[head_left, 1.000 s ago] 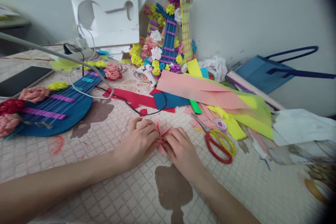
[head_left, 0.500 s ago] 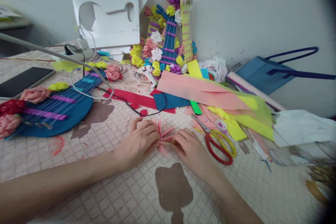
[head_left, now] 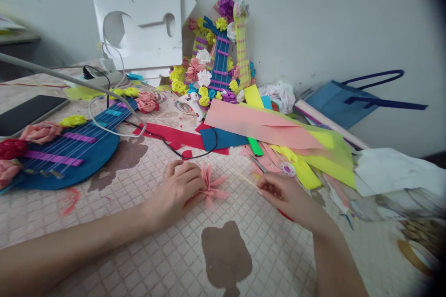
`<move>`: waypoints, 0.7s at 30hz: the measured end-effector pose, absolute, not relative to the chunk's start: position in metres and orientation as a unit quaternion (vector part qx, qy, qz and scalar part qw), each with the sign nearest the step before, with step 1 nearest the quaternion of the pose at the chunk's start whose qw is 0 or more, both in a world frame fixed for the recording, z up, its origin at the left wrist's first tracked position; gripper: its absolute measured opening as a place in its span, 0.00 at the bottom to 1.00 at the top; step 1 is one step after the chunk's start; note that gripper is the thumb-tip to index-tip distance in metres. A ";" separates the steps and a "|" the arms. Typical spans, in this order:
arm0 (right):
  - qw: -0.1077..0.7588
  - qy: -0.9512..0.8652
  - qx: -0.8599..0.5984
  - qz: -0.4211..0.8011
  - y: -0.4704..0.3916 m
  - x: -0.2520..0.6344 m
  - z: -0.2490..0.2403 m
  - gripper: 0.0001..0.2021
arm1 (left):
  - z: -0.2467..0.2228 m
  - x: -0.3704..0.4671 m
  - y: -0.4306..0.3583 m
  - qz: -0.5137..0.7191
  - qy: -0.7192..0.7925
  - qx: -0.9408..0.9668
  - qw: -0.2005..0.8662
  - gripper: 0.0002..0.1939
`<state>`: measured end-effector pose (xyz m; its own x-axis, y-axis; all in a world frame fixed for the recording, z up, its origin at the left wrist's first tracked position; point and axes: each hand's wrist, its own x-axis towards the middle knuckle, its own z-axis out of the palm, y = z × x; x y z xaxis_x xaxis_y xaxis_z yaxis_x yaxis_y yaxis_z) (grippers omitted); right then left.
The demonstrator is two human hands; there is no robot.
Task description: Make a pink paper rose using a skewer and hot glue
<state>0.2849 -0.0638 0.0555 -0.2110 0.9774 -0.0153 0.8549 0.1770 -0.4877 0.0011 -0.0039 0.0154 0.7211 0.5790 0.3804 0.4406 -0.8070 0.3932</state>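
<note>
A pink paper flower (head_left: 216,187) with narrow pointed petals lies at the fingertips of my left hand (head_left: 183,189), which is closed on its left side. To the right, my right hand (head_left: 291,198) pinches a thin pale stick (head_left: 246,178), its free end pointing back toward the flower but apart from it. Beneath my right hand lie the scissors (head_left: 259,165); only a blade and a bit of red handle show. A small white-and-purple spool (head_left: 287,169) sits just beyond that hand.
At left lies a blue paper guitar (head_left: 94,151) with paper roses, beside a dark phone (head_left: 29,113). A white glue gun (head_left: 193,104) and sheets of pink crepe paper (head_left: 251,123) lie farther back. Decorated guitars (head_left: 219,62) lean against the wall. A blue bag (head_left: 343,102) is at right.
My right hand has moved right, away from the flower, with the stick now plainly in its fingers, and over the scissors. My left hand stays at the flower. The view has shifted slightly.
</note>
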 end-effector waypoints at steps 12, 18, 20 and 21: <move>0.200 -0.719 -0.665 0.008 -0.010 0.254 0.012 0.03 | 0.030 -0.045 0.005 0.243 0.234 0.933 0.123 0.05; 0.241 -0.723 -0.647 0.020 0.021 0.243 0.032 0.06 | 0.021 -0.051 0.004 0.259 0.226 0.924 0.169 0.04; 0.269 -0.728 -0.628 0.056 0.045 0.233 0.040 0.08 | 0.019 -0.052 0.005 0.268 0.228 0.919 0.179 0.04; 0.276 -0.732 -0.619 0.063 0.061 0.227 0.044 0.08 | 0.019 -0.052 0.005 0.268 0.229 0.918 0.183 0.03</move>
<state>0.2271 0.0609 0.0438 -0.0810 0.9419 0.3260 0.8721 0.2253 -0.4344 -0.0520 0.0047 0.0187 0.7507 0.5188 0.4090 0.3226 -0.8281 0.4584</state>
